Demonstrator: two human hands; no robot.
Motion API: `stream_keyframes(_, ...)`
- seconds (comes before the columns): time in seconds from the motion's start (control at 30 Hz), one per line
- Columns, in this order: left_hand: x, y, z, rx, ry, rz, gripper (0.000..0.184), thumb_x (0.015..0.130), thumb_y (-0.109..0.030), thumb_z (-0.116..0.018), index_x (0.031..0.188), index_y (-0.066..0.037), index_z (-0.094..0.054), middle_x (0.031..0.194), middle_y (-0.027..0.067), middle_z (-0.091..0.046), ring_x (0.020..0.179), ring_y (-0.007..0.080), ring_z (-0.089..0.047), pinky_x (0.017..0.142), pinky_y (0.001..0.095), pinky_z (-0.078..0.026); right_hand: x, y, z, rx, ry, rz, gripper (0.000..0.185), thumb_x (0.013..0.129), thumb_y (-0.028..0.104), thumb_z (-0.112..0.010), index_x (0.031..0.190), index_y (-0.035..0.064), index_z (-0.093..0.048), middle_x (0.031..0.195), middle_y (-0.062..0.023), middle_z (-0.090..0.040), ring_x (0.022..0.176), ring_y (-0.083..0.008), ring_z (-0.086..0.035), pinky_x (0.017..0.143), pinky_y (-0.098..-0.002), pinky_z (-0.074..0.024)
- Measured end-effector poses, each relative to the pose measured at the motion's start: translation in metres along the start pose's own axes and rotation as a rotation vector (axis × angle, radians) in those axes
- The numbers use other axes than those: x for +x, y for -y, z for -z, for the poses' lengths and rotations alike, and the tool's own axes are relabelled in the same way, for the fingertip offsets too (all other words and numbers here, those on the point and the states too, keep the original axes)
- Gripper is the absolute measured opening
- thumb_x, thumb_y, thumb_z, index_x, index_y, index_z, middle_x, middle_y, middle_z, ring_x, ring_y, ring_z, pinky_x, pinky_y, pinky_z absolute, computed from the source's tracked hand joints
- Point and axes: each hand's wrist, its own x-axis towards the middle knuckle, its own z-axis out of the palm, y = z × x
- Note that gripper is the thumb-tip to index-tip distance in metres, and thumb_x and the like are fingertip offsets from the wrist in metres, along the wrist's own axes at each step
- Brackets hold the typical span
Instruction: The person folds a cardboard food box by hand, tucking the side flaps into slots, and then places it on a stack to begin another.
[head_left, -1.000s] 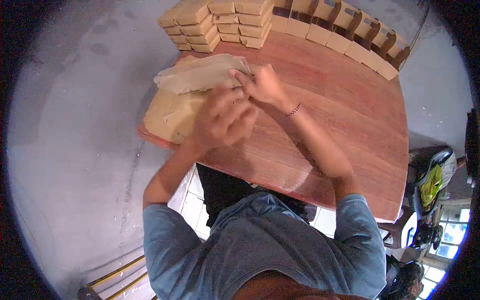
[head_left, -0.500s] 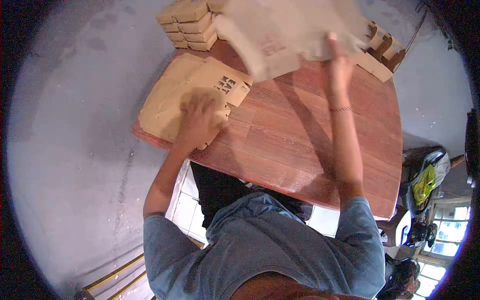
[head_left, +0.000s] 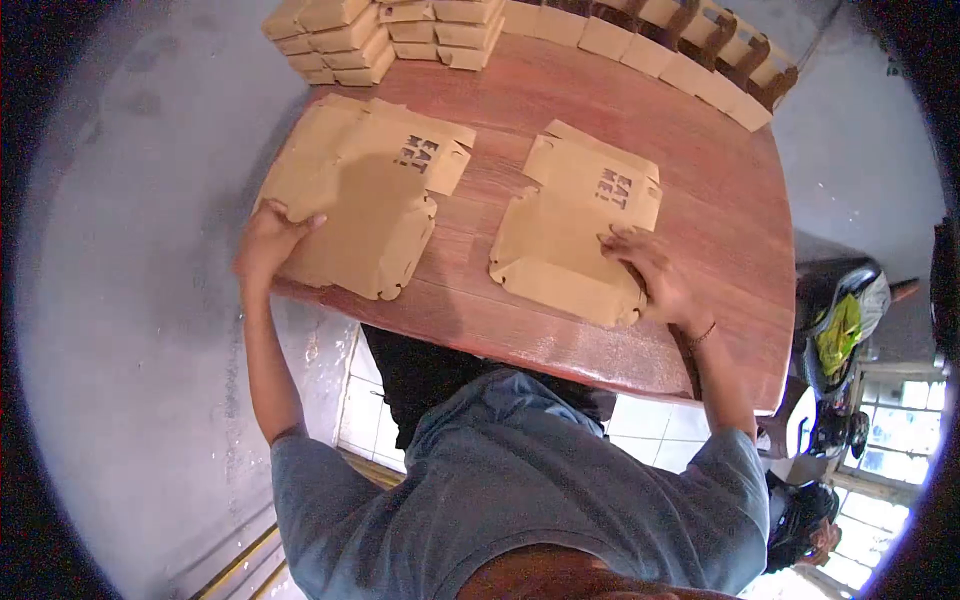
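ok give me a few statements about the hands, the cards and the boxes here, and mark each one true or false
1. The left hand touches the left card. True.
2. The right hand is on the right card. True.
3. The right card is held up in the air. False: it lies on the table.
4. Only the left card has print. False: both read "EAT ME!".
5. The stacked boxes are beyond the left card. True.
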Motion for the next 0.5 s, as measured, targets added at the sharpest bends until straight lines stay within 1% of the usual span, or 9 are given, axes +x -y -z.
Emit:
stream_keyframes(0.03, 0.008, 0.007, -0.002, -0.059, 0.057, 0.004, 0.056, 0.067, -0.045, -0.084, 0.087, 0.000, -0.058, 0.072, 0.0143, -0.062, 0.069, 0.0278, -0.062, 0.063, 0.0399, -0.048, 0.003, -0.002, 0.003, 0.042, 0.033, -0.022, 0.085, 0.063, 0.043, -0.083, 0.130, 0.0033, -0.051, 0.138, -0.0160, -0.052, 0.135, -0.0356, -0.041, 0.116, -0.0498, -0.0246)
stream_keyframes(0.07, 0.014, 0.012, -0.006, -0.057, 0.062, -0.014, 0.056, 0.067, -0.045, -0.084, 0.087, 0.000, -0.058, 0.072, 0.0143, -0.062, 0.069, 0.0278, -0.062, 0.063, 0.0399, -0.048, 0.005, -0.002, 0.006, 0.081, 0.065, -0.044, 0.094, 0.059, 0.043, -0.085, 0.136, 0.0045, -0.047, 0.144, -0.0157, -0.046, 0.140, -0.0360, -0.034, 0.119, -0.0497, -0.0183)
stream_keyframes(0.1, 0.014, 0.012, -0.006, -0.069, 0.066, -0.031, 0.055, 0.066, -0.044, -0.085, 0.083, 0.000, -0.056, 0.070, 0.0143, -0.060, 0.067, 0.0273, -0.060, 0.062, 0.0394, -0.048, 0.005, -0.002, 0.008, 0.076, 0.053, -0.055, 0.094, 0.059, 0.043, -0.085, 0.136, 0.0045, -0.047, 0.144, -0.0157, -0.046, 0.140, -0.0360, -0.034, 0.119, -0.0497, -0.0183)
stream_keyframes(0.17, 0.014, 0.012, -0.011, -0.087, 0.072, -0.050, 0.055, 0.066, -0.042, -0.086, 0.079, 0.001, -0.054, 0.069, 0.0143, -0.059, 0.065, 0.0269, -0.059, 0.061, 0.0390, -0.048, 0.009, 0.000, 0.011, 0.034, 0.217, -0.041, 0.109, 0.056, 0.044, -0.086, 0.147, 0.0098, -0.036, 0.154, -0.0168, -0.031, 0.145, -0.0361, -0.020, 0.119, -0.0525, -0.0104)
stream_keyframes(0.2, 0.008, 0.004, -0.007, -0.063, 0.022, -0.040, 0.055, 0.066, -0.043, -0.086, 0.077, 0.001, -0.055, 0.069, 0.0145, -0.059, 0.065, 0.0275, -0.059, 0.062, 0.0394, -0.048, 0.009, 0.002, 0.013, 0.032, 0.217, -0.042, 0.109, 0.056, 0.044, -0.086, 0.147, 0.0098, -0.036, 0.154, -0.0168, -0.031, 0.145, -0.0361, -0.020, 0.119, -0.0525, -0.0104)
stream_keyframes(0.27, -0.001, -0.005, -0.003, -0.032, -0.029, -0.018, 0.055, 0.066, -0.043, -0.085, 0.076, 0.002, -0.056, 0.069, 0.0148, -0.059, 0.066, 0.0281, -0.060, 0.062, 0.0399, -0.048, 0.012, 0.009, 0.016, -0.049, 0.333, -0.054, 0.121, 0.052, 0.047, -0.088, 0.152, 0.0139, -0.028, 0.157, -0.0179, -0.023, 0.147, -0.0365, -0.011, 0.118, -0.0553, -0.0019)
stream_keyframes(0.37, -0.007, -0.011, 0.002, 0.091, -0.107, -0.047, 0.056, 0.066, -0.045, -0.085, 0.079, 0.003, -0.059, 0.072, 0.0158, -0.061, 0.069, 0.0286, -0.062, 0.063, 0.0399, -0.048, 0.017, 0.019, 0.024, 0.011, 0.383, -0.108, 0.123, 0.050, 0.051, -0.088, 0.151, 0.0146, -0.029, 0.157, -0.0191, -0.021, 0.147, -0.0371, -0.008, 0.117, -0.0572, 0.0011)
stream_keyframes(0.43, -0.004, -0.011, 0.007, 0.102, 0.026, -0.053, 0.059, 0.064, -0.047, -0.085, 0.084, 0.003, -0.061, 0.079, 0.0166, -0.065, 0.075, 0.0280, -0.065, 0.067, 0.0386, -0.049, 0.019, 0.020, 0.026, 0.043, 0.373, -0.109, 0.120, 0.052, 0.053, -0.087, 0.151, 0.0143, -0.031, 0.157, -0.0189, -0.022, 0.147, -0.0362, -0.009, 0.118, -0.0562, 0.0008)
stream_keyframes(0.5, -0.002, -0.014, 0.009, 0.075, 0.047, 0.015, 0.059, 0.063, -0.048, -0.085, 0.084, 0.003, -0.062, 0.080, 0.0162, -0.066, 0.075, 0.0273, -0.065, 0.067, 0.0381, -0.050, 0.019, 0.018, 0.027, 0.070, 0.363, -0.111, 0.117, 0.053, 0.054, -0.086, 0.150, 0.0140, -0.034, 0.156, -0.0187, -0.023, 0.148, -0.0352, -0.010, 0.118, -0.0552, 0.0006)
